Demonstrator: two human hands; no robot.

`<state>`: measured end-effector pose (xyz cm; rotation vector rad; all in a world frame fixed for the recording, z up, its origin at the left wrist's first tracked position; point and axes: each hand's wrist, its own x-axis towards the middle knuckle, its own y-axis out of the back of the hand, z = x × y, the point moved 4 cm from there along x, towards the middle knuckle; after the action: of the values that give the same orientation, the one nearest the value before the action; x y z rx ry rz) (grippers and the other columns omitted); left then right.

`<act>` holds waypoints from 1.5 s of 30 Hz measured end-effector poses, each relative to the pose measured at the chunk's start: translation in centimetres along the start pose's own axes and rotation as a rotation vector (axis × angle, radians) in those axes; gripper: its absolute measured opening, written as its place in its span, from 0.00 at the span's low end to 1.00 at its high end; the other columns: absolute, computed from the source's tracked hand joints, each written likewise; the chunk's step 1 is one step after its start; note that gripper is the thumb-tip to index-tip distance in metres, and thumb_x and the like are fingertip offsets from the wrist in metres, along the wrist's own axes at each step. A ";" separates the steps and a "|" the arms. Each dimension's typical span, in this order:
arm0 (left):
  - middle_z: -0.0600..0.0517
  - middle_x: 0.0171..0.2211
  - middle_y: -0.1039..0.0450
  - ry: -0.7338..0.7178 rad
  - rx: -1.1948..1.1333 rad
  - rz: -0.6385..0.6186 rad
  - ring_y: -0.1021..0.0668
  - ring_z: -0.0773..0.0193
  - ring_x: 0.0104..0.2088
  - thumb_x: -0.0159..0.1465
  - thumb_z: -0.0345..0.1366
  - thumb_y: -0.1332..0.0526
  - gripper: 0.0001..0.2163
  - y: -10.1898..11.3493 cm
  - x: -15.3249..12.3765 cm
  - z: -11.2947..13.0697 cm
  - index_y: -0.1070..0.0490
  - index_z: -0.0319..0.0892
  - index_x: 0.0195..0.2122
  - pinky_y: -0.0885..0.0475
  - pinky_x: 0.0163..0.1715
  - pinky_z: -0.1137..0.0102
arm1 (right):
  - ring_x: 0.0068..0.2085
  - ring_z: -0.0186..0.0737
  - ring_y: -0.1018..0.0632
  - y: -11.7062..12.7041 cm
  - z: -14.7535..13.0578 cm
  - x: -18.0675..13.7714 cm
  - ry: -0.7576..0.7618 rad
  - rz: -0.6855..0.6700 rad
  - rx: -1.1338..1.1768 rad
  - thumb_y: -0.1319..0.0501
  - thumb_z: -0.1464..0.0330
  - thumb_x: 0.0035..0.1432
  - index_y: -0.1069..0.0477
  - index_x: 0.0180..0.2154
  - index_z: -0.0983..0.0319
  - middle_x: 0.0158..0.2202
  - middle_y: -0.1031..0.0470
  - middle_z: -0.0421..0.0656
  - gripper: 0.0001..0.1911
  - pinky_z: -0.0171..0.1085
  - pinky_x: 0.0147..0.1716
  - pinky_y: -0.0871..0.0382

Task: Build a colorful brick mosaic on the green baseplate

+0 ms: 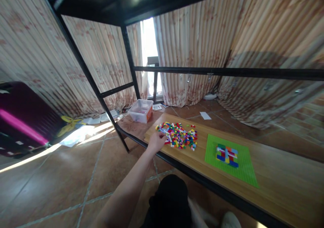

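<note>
My left hand (157, 142) reaches in from below to the left edge of a pile of small toy building bricks (181, 137) in many colours. Its fingers are bent together among the bricks, and whatever they pinch is too small to make out. To the right of the pile lies a green baseplate (211, 153). On it sits a flat build of bricks (227, 155) in blue, red, white, yellow and orange. My right hand is out of view.
The bricks lie on a wooden board (275, 164) within a black metal frame (192, 174). A clear plastic box (139, 111) stands on the tiled floor behind. My knee (172, 194) is close to the board's front edge. A dark purple suitcase (27, 116) stands left.
</note>
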<state>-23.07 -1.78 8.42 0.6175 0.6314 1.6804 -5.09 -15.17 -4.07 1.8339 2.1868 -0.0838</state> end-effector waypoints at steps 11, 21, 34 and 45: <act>0.47 0.49 0.24 -0.007 0.238 -0.102 0.23 0.57 0.49 0.61 0.32 0.39 0.14 -3.6 1.0 -5.2 0.26 0.45 0.49 0.31 0.51 0.67 | 0.39 0.55 0.18 2.5 0.0 3.8 -0.060 0.128 -0.164 0.40 0.47 0.50 0.21 0.34 0.61 0.31 0.18 0.48 0.24 0.46 0.39 0.26; 0.46 0.46 0.25 -0.105 0.330 -0.094 0.23 0.57 0.47 0.65 0.32 0.42 0.11 -5.4 1.5 -5.1 0.29 0.43 0.48 0.31 0.49 0.67 | 0.39 0.45 0.21 3.5 -4.9 3.7 0.186 0.000 -0.527 0.47 0.62 0.61 0.25 0.35 0.59 0.35 0.20 0.44 0.13 0.41 0.41 0.32; 0.48 0.42 0.24 -0.336 -0.160 0.122 0.21 0.62 0.42 0.65 0.30 0.42 0.11 -5.3 -2.0 -0.8 0.28 0.42 0.48 0.26 0.45 0.69 | 0.32 0.41 0.23 4.0 -8.0 9.1 0.103 0.176 0.194 0.37 0.51 0.52 0.25 0.38 0.62 0.33 0.20 0.46 0.21 0.39 0.32 0.30; 0.46 0.40 0.23 -0.226 -0.539 0.037 0.22 0.62 0.37 0.64 0.41 0.39 0.16 -11.4 -0.4 5.7 0.28 0.39 0.50 0.26 0.38 0.69 | 0.28 0.37 0.26 10.3 -9.1 10.9 0.190 0.220 0.281 0.36 0.50 0.49 0.28 0.29 0.61 0.24 0.26 0.41 0.20 0.35 0.27 0.34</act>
<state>-11.12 0.29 4.57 0.4176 -0.0038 1.6890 1.64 -0.79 3.29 2.3125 2.1685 -0.1865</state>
